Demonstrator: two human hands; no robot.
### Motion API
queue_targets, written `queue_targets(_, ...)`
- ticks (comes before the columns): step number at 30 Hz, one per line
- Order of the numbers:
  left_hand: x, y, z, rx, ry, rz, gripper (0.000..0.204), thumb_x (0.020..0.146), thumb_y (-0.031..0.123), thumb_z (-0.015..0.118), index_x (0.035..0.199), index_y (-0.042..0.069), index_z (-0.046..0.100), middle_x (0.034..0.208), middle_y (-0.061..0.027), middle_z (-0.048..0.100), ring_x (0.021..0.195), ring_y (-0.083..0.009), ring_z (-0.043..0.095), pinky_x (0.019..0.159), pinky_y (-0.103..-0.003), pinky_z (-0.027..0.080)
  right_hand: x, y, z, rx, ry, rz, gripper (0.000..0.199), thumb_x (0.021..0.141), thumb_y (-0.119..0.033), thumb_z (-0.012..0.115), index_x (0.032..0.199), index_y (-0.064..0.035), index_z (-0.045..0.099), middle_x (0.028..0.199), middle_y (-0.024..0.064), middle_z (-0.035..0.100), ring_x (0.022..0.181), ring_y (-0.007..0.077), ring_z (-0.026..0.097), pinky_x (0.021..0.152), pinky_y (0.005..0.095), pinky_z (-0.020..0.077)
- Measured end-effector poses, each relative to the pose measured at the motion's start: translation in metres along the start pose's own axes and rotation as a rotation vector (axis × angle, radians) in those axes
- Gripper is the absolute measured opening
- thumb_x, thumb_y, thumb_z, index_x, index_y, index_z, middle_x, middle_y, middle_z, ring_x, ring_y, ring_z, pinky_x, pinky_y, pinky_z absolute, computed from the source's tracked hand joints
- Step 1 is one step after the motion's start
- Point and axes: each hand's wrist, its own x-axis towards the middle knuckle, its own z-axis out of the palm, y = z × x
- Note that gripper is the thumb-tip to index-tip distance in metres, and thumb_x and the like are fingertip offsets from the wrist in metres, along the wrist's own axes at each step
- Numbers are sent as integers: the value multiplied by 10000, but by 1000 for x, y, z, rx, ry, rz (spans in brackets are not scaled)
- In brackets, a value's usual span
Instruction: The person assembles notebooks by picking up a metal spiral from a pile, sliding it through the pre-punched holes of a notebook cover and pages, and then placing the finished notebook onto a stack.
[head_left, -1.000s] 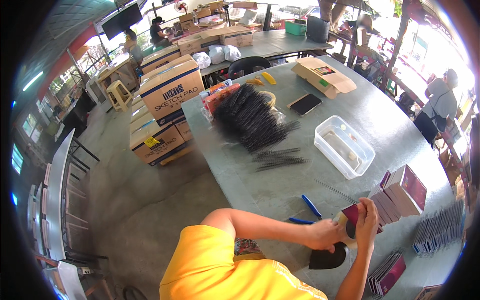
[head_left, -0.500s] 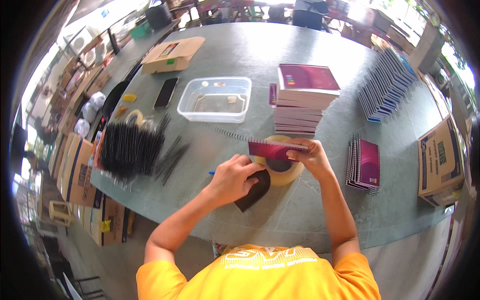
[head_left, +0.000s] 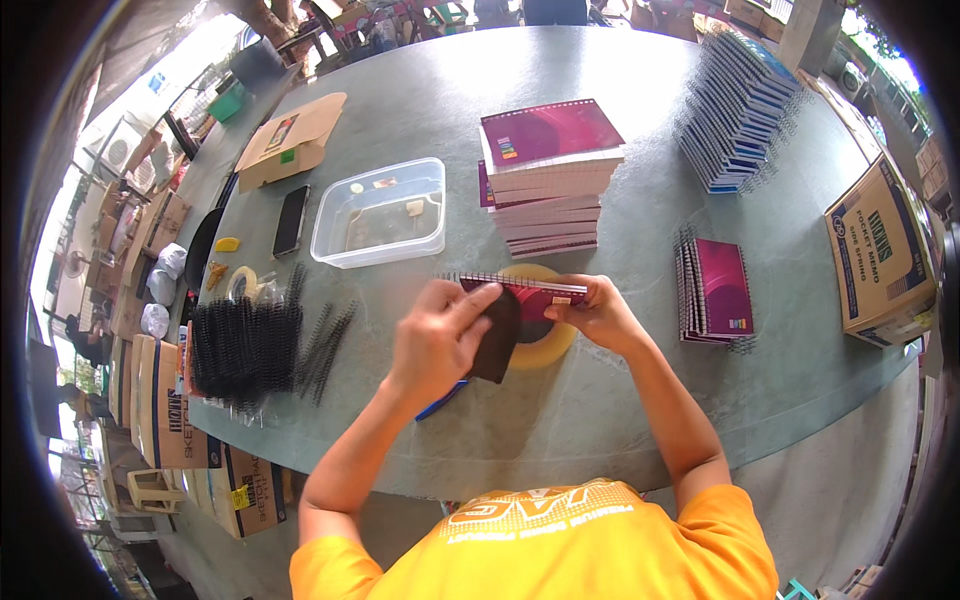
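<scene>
My right hand [head_left: 602, 314] grips a small maroon memo notebook [head_left: 540, 296] by its right end, holding it edge-up. A dark wire coil [head_left: 505, 279] runs along the notebook's punched top edge. At the other end, my left hand [head_left: 440, 330] is closed, thumb and fingers pinched on a dark brown flat piece with a rounded end [head_left: 495, 345], which overlaps the notebook's left part. The hand is slightly blurred. Below the notebook lies a roll of yellowish tape [head_left: 545, 350]. A blue object [head_left: 440, 401], partly hidden by my left wrist, rests on the table.
Unbound maroon notebooks [head_left: 552, 135] stand stacked beyond my hands, beside a clear plastic tub [head_left: 380, 212]. Bound ones [head_left: 722, 288] sit at right, near a cardboard box [head_left: 882, 255] and blue spiral notebooks [head_left: 740, 115]. Black coils [head_left: 245, 345] pile at left; a phone [head_left: 291, 220] lies behind.
The coil, which trailed far out to the left, now lies mostly along the notebook's edge. My left hand has risen to the notebook's left end with the dark piece. The view has shifted.
</scene>
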Motion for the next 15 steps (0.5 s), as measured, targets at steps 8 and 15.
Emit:
queue_targets(8, 6, 11, 9, -132, 14, 0, 346, 746, 19, 713, 1083, 89, 670, 845, -50, 544, 762, -170, 539, 649, -278, 439, 0, -4, 4, -104, 17, -52, 307, 857, 37, 599, 1159, -10, 624, 1038, 5, 669, 909, 44, 553, 844, 222, 461)
queue_targets(15, 21, 17, 10, -119, 96, 88, 376, 705, -11, 708, 1067, 81, 664, 818, -83, 538, 753, -231, 527, 678, -312, 466, 0, -1, 2, -63, 19, -88, 297, 863, 39, 584, 1154, -8, 625, 1027, 16, 667, 918, 50, 548, 851, 232, 454)
